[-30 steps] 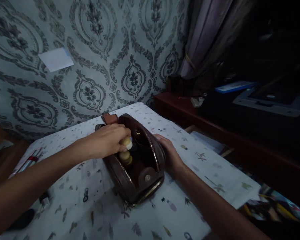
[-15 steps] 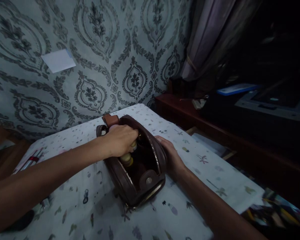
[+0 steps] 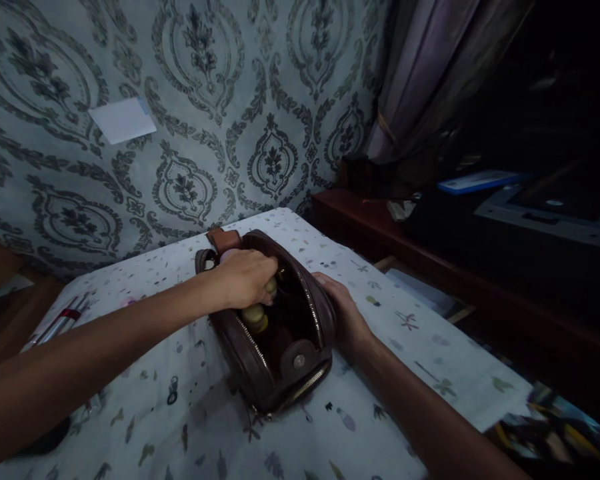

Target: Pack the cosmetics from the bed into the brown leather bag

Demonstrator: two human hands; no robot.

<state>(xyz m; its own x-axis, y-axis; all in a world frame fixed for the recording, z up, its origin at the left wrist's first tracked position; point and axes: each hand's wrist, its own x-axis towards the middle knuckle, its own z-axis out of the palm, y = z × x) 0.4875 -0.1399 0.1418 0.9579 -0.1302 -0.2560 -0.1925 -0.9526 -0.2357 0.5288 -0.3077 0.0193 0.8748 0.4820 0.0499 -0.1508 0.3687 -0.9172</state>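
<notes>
A dark brown leather bag (image 3: 240,360) stands unzipped on the table, its metal zip edges spread apart. My left hand (image 3: 250,277) reaches down into its mouth with the fingers curled; a yellowish item shows by the fingertips, and what they grip is mostly hidden. Just below that hand, a small yellow-capped container (image 3: 254,317) lies inside the bag. My right hand (image 3: 347,310) holds the bag's right side from outside, its fingertips partly behind the leather. Near the far end of the bag sits a lighter brown strap or leather piece (image 3: 225,240).
A patterned white cloth covers the table (image 3: 380,400). Slim silvery tubes or pens (image 3: 63,323) lie at the left, partly behind my left arm. To the right are an open drawer (image 3: 420,290) and a dark red desk (image 3: 405,240). A wallpapered wall rises behind.
The view has shifted slightly. My left hand stays inside the bag with only a small movement of the fingers, and my right hand keeps its place on the side.
</notes>
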